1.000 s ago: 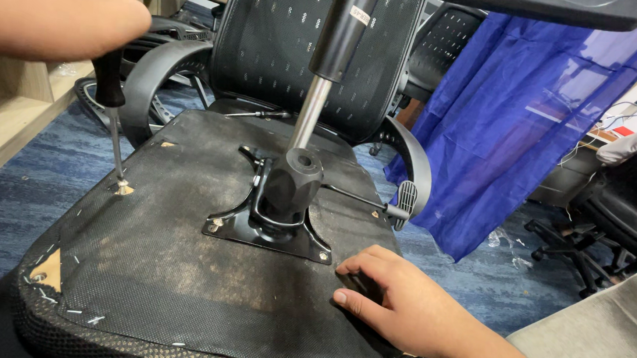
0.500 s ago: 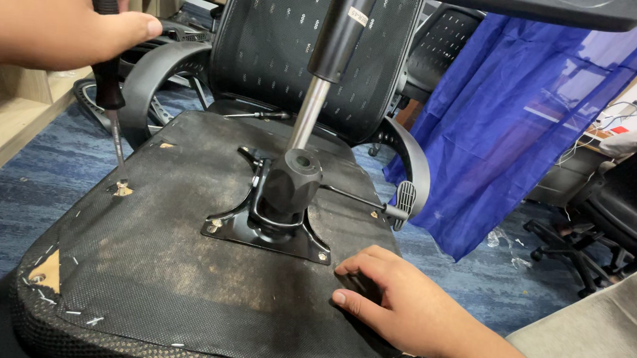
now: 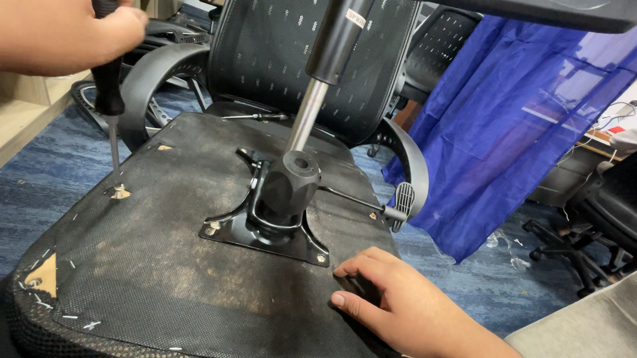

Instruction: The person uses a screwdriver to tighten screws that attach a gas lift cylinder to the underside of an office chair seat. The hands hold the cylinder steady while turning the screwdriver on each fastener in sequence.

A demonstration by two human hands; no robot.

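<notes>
— Black mesh seat (image 3: 180, 266), upside down, w/ the plate (image 3: 264, 231) and gas post (image 3: 316, 90) up top. Where's the driver?

— Screwdriver (image 3: 107, 85) upright in the left hand (image 3: 41, 14), fingers clamped round the handle, tip at a screw hole (image 3: 120, 193) near the left edge.

— Right hand (image 3: 399, 313)?

— Flat on the seat, fingers curled loosely on a small dark thing (can't tell what).

— Risk?

— Tip could slip off and gouge the fabric if it tilts.
</notes>
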